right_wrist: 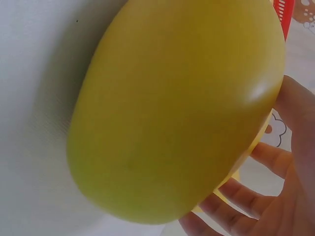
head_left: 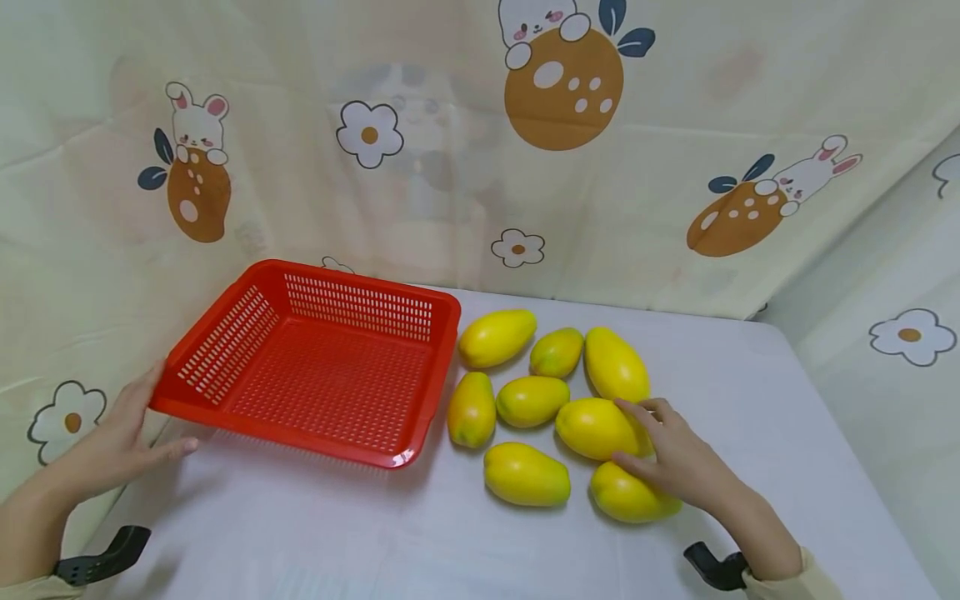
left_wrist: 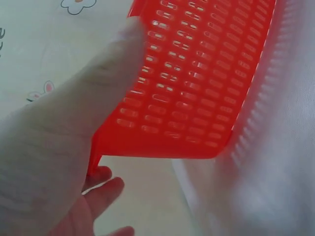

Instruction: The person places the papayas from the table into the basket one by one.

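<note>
A red plastic basket [head_left: 322,375] with slotted walls stands on the left of the table with nothing in it. My left hand [head_left: 123,433] holds its near left corner, fingers at the rim and thumb below it. In the left wrist view, the thumb lies across the slotted wall [left_wrist: 182,83]. On the right, my right hand [head_left: 675,454] has thumb and fingertips around the right end of a yellow mango [head_left: 596,429] lying among others. Another mango [head_left: 630,493] sits just below that hand and fills much of the right wrist view, hiding the gripped one there.
Several more yellow mangoes lie between basket and right hand, including one by the basket [head_left: 472,410], one near the front [head_left: 527,475] and one at the back [head_left: 615,364]. A printed curtain [head_left: 450,183] hangs behind the white table [head_left: 420,533].
</note>
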{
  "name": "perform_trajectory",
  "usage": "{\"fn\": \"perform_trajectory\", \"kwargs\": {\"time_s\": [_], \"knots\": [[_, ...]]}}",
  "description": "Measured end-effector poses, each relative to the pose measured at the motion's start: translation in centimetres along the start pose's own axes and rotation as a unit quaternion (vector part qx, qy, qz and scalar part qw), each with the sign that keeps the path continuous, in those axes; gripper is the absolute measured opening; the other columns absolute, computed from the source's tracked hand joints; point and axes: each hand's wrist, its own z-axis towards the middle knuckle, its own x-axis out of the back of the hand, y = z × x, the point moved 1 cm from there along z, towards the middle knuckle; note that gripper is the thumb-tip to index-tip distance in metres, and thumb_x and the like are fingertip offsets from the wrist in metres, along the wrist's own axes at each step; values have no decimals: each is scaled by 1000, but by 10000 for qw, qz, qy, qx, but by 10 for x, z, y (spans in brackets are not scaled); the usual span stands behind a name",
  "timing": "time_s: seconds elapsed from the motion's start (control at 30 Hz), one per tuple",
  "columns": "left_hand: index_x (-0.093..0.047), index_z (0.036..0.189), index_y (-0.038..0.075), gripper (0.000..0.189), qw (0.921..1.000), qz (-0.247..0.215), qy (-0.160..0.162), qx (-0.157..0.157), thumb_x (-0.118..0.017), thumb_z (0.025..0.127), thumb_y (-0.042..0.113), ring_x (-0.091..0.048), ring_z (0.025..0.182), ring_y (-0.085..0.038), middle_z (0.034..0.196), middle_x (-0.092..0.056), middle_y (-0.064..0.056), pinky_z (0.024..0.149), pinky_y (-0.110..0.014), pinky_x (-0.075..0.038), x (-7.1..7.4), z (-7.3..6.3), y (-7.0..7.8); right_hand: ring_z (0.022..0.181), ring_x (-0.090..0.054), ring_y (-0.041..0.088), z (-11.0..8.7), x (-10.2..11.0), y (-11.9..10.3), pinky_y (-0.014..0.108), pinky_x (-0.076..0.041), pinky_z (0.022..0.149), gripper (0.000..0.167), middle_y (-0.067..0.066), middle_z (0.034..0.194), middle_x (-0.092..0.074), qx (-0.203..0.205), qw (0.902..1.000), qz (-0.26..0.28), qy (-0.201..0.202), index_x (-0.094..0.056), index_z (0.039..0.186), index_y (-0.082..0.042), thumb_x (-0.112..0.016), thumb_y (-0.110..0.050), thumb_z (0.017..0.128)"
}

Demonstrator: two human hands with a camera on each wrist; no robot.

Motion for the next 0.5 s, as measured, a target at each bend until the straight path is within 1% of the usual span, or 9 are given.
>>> {"fn": "perform_trajectory", "kwargs": {"time_s": [0.13, 0.2, 0.33, 0.4, 0.5], "knots": [[19, 147, 1, 116, 9995, -197, 235, 45, -73, 83, 34, -11, 131, -58, 149, 0, -40, 93, -79, -18, 1, 6, -1, 111, -50, 34, 1, 1, 1, 59, -48, 86, 81, 21, 132, -41, -59, 10000, 0, -73, -35, 146, -15, -61, -60, 84], [15, 148, -1, 114, 9994, -139, 310, 49, -72, 83, 35, -15, 129, -58, 147, -6, -42, 93, -79, -20, 2, 9, -1, 111, -50, 34, 2, 2, 2, 59, -48, 87, 82, 21, 132, -41, -94, 9999, 11, -100, -35, 146, -14, -61, -60, 83], [8, 149, -3, 113, 9993, -62, 364, 50, -73, 81, 38, -22, 123, -55, 142, -16, -41, 88, -77, -27, 3, 12, 1, 112, -50, 36, 3, 2, 3, 60, -47, 87, 83, 22, 133, -41, -159, 9996, 82, -195, -35, 145, -13, -61, -61, 83], [3, 149, -6, 112, 9991, -88, 412, -54, -75, 80, 37, -26, 121, -54, 140, -20, -41, 86, -76, -30, 4, 14, 3, 115, -50, 38, 4, 3, 3, 61, -45, 90, 84, 23, 134, -42, -175, 9995, 123, -230, -35, 144, -11, -62, -61, 82], [-1, 147, -9, 110, 9991, -160, 359, -147, -76, 80, 35, -30, 118, -52, 137, -24, -39, 85, -74, -33, 5, 17, 5, 118, -48, 40, 6, 3, 4, 62, -43, 93, 86, 24, 135, -44, -199, 9994, 159, -243, -34, 142, -8, -62, -61, 81]]}}
